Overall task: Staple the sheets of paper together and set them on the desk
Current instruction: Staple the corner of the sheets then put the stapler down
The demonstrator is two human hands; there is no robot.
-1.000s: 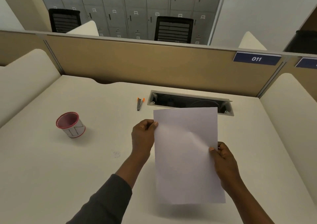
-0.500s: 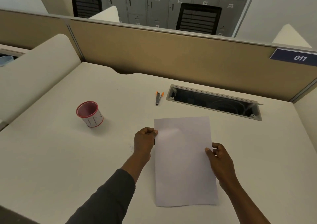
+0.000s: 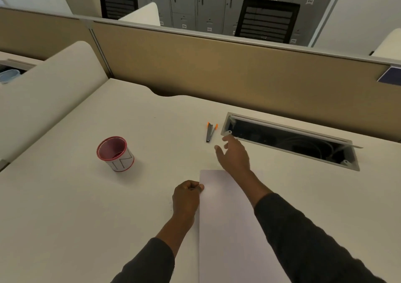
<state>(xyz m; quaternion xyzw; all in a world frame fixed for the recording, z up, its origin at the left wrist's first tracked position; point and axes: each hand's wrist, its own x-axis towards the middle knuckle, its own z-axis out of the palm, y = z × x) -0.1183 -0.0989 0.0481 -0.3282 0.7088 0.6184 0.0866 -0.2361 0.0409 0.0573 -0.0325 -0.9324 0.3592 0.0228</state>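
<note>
White sheets of paper (image 3: pixel 225 224) lie flat on the cream desk (image 3: pixel 65 206) in front of me. My left hand (image 3: pixel 187 197) pinches their upper left edge. My right hand (image 3: pixel 235 156) is stretched out over the desk past the top of the sheets, fingers spread and holding nothing. A small grey stapler with orange tips (image 3: pixel 211 132) lies on the desk just beyond and left of my right fingertips, apart from them. My right forearm hides the sheets' right side.
A red-rimmed white cup (image 3: pixel 116 153) stands on the desk at the left. An open cable slot (image 3: pixel 290 140) is sunk into the desk right of the stapler. Tan partitions close off the back and a cream divider the left side.
The sheets went from being held up to lying flat on the desk. My right hand let go of their right edge and moved forward towards the stapler. The view shifted left.
</note>
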